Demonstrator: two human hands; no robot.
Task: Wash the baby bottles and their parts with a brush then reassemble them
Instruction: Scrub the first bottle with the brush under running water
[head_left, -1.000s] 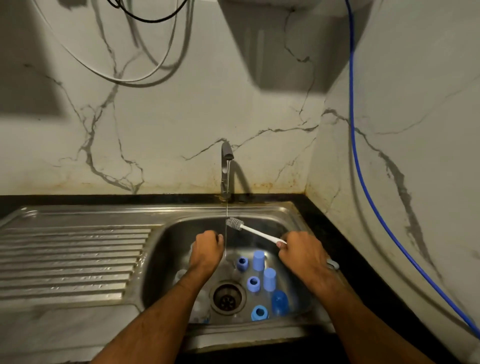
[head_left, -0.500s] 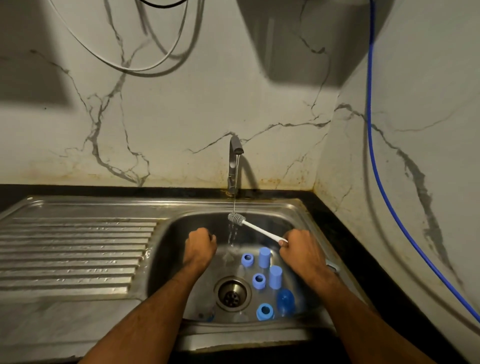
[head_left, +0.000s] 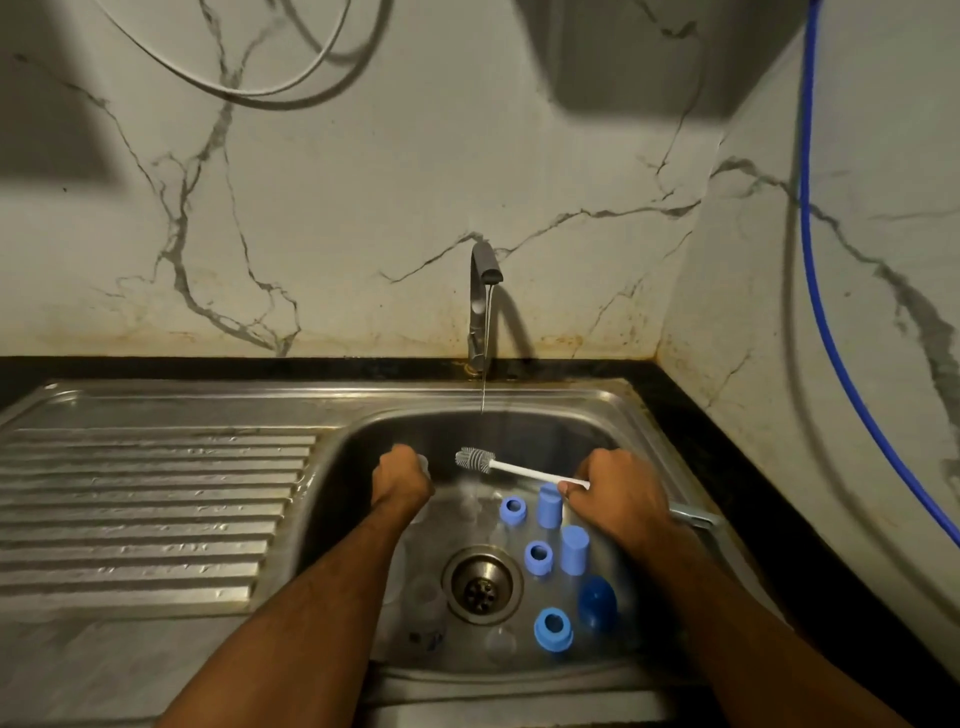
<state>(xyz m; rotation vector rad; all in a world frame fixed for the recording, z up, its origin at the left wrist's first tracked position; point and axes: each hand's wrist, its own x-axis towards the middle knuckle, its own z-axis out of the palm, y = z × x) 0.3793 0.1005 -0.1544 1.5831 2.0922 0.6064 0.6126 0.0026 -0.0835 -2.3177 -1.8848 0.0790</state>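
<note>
your right hand (head_left: 621, 496) grips the white-handled grey bristle brush (head_left: 475, 460) by its stiff handle end. your left hand (head_left: 401, 480) is curled round a clear, wet, probably slippery part, far left in the steel sink (head_left: 597, 415); hold it firmly. near right lie three blue rings (head_left: 538, 557), two blue caps (head_left: 574, 549) and one dark blue dome (head_left: 597, 603).

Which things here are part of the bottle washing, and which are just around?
Part of the job: brush gripped by the right hand; small clear part held in the left hand; blue bottle parts in the sink; running tap.

Just around: blue hose; white cable; draining board.
</note>
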